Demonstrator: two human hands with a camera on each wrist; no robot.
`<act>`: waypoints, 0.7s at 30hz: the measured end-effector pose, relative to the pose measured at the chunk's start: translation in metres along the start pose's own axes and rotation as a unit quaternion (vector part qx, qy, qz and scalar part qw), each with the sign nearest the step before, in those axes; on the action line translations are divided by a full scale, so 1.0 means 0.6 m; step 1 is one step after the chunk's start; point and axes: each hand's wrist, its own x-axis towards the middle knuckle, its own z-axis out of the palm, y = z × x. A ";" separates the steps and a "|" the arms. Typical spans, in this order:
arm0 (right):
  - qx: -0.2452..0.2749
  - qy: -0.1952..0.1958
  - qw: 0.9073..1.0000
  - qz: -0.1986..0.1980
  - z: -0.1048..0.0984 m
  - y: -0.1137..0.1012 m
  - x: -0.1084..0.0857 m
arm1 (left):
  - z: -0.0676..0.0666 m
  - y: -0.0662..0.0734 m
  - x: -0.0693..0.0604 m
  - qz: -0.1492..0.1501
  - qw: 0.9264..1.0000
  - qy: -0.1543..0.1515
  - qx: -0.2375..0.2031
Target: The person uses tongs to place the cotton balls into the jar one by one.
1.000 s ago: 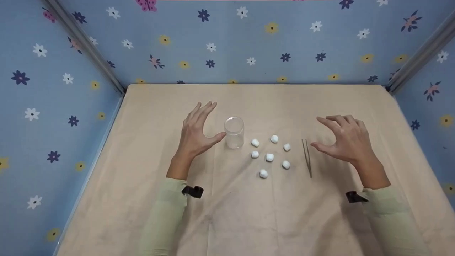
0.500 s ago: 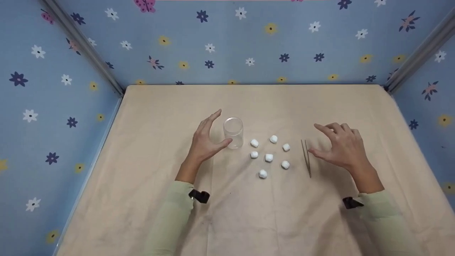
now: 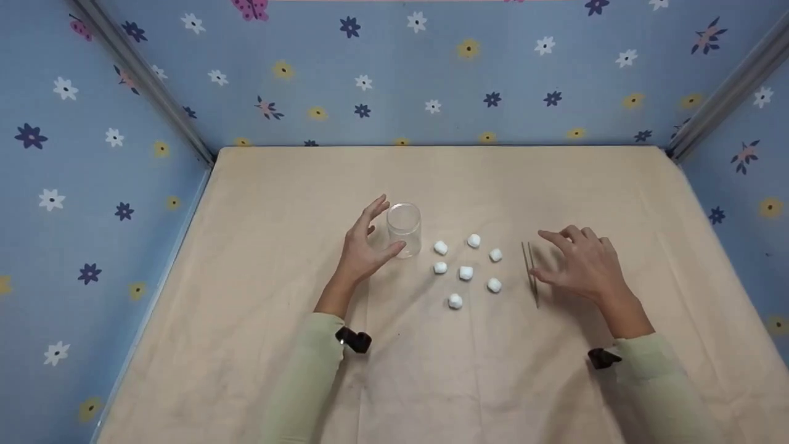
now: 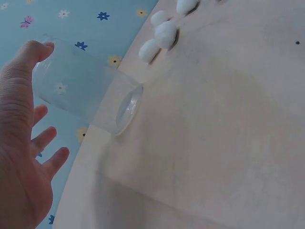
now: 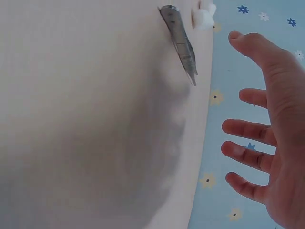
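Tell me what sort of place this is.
Possibly a small booth for recording tabletop handwork: flower-patterned walls border three sides of a beige-covered table, and a black device, likely a camera, is worn at each wrist.

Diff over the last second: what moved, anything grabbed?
In the head view, the left hand moved right, toward the clear jar; the right hand moved left and down, toward the tweezers. Nothing visibly grabbed or released. The clear jar, tweezers and seven white balls stayed put.

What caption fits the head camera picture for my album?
Left hand beside a clear jar, seven white balls, right hand near tweezers.
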 end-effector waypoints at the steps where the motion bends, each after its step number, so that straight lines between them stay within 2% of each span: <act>1: -0.001 -0.006 1.000 0.002 0.001 -0.001 0.000 | 0.002 -0.001 0.000 -0.004 1.000 0.000 -0.004; 5: 0.000 -0.032 0.999 0.012 0.008 -0.004 -0.002 | 0.008 -0.006 0.000 -0.019 1.000 -0.003 -0.013; 15: -0.006 -0.065 0.998 0.015 0.023 -0.006 -0.005 | 0.021 -0.015 -0.004 -0.046 0.998 -0.009 -0.044; 21: -0.004 -0.076 0.997 0.015 0.028 -0.008 -0.007 | 0.031 -0.020 -0.010 -0.051 0.998 -0.004 -0.045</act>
